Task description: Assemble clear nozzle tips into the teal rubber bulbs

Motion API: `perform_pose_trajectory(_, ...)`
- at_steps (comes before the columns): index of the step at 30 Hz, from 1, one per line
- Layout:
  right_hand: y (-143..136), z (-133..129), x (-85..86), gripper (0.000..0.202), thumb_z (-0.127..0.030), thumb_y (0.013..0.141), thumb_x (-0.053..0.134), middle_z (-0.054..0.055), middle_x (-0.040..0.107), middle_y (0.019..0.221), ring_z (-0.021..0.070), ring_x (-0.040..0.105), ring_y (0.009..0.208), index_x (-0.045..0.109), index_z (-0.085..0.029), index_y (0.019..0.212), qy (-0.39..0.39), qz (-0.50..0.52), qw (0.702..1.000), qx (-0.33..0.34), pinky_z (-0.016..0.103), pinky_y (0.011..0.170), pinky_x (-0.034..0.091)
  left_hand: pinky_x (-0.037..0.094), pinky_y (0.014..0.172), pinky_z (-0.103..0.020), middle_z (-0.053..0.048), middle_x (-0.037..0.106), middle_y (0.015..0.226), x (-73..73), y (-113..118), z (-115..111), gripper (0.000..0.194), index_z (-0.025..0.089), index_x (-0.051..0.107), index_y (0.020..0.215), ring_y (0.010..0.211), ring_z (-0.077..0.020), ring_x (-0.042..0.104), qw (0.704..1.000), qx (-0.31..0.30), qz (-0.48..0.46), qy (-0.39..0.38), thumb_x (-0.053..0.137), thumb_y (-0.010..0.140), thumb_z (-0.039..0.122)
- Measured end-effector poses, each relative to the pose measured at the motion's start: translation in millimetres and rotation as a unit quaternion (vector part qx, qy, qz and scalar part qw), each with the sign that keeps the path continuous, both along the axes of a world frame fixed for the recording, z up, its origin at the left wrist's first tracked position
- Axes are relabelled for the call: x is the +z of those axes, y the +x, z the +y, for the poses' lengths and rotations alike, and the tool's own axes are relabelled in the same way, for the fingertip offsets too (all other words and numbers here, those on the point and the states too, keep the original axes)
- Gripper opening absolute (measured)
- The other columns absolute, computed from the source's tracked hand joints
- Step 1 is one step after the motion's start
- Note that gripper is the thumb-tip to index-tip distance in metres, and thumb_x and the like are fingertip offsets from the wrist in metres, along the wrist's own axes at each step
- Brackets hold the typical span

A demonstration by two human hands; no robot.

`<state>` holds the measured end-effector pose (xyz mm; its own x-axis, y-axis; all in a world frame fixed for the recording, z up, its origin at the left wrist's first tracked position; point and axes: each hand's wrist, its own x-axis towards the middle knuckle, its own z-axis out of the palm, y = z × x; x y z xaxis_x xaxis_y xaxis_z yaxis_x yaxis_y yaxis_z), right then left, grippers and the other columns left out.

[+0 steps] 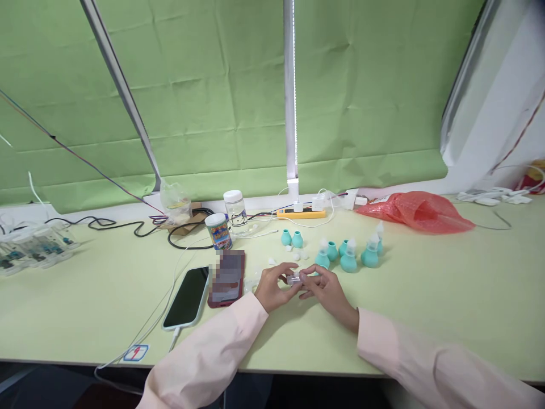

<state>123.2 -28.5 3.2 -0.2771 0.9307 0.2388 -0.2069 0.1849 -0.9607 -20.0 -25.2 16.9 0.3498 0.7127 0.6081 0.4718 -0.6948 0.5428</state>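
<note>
Fingers [289, 266] around clear piece [293, 279], nozzles [351, 246] in teal bulbs [348, 263]

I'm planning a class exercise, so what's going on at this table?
A person's left hand and right hand hold a small clear piece between them, over the table. Beyond the hands stand teal bulbs, some topped with whitish tips, others open. Two phones lie to the left, and a red bag farther back on the right.

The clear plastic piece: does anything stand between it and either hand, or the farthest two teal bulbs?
Nothing visible separates the clear plastic piece from the left hand or right hand; both touch it. Beyond the hands, small white pieces lie before the farthest two teal bulbs.
</note>
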Motion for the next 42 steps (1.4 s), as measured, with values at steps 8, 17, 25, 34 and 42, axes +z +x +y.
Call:
perform_pose_trajectory(8,0,-1,2.0,0.022,-0.035,0.067,0.053,0.006,0.064,0.071,0.0204,0.06,0.066,0.043,-0.017,0.071,-0.004,0.002,1.0,-0.005,0.03,0.051,0.051,0.043,0.053,-0.021,-0.004,0.059,0.067,-3.8,0,3,0.017,0.014,0.054,0.079,0.059,-0.01,0.051,0.999,-0.009,0.003,0.034,0.053,0.066,0.025)
perform_pose_trajectory(17,0,-1,1.1,0.025,-0.039,0.065,0.054,0.006,0.064,0.069,0.0203,0.061,0.064,0.045,-0.016,0.073,0.002,-0.008,1.0,-0.009,0.03,0.049,0.051,0.043,0.053,-0.021,-0.004,0.059,0.067,-5.3,-1,2,0.019,0.014,0.053,0.082,0.059,-0.0102,0.051,0.999,-0.005,0.027,0.042,0.052,0.066,0.024)
perform_pose_trajectory(25,0,-5,6.7,0.027,-0.041,0.067,0.05,0.004,0.063,0.067,0.0191,0.06,0.064,0.047,-0.018,0.082,0.044,-0.062,0.997,-0.026,0.03,0.051,0.05,0.044,0.055,-0.024,-0.005,0.059,0.068,-4.0,-1,2,0.024,0.015,0.053,0.09,0.059,-0.011,0.052,0.998,0.001,0.03,0.058,0.049,0.068,0.024)
perform_pose_trajectory(34,35,13,26.6,0.015,-0.028,0.071,0.047,0.004,0.062,0.075,0.0166,0.058,0.069,0.052,-0.02,0.082,0.331,-0.212,0.882,-0.261,0.029,0.067,0.044,0.048,0.059,-0.021,-0.005,0.058,0.087,2.3,-1,3,0.028,0.016,0.051,0.095,0.072,-0.0112,0.054,0.991,0.083,-0.103,0.004,0.049,0.069,0.028)
perform_pose_trajectory(42,54,31,37.5,0.029,-0.04,0.062,0.051,0.004,0.059,0.071,0.0159,0.054,0.061,0.053,-0.017,0.08,0.373,-0.477,0.763,-0.225,0.026,0.055,0.037,0.045,0.05,-0.018,0.0,0.056,0.068,-0.7,-2,7,0.031,0.017,0.049,0.097,0.054,-0.0064,0.049,0.992,0.086,-0.084,-0.047,0.048,0.069,0.031)
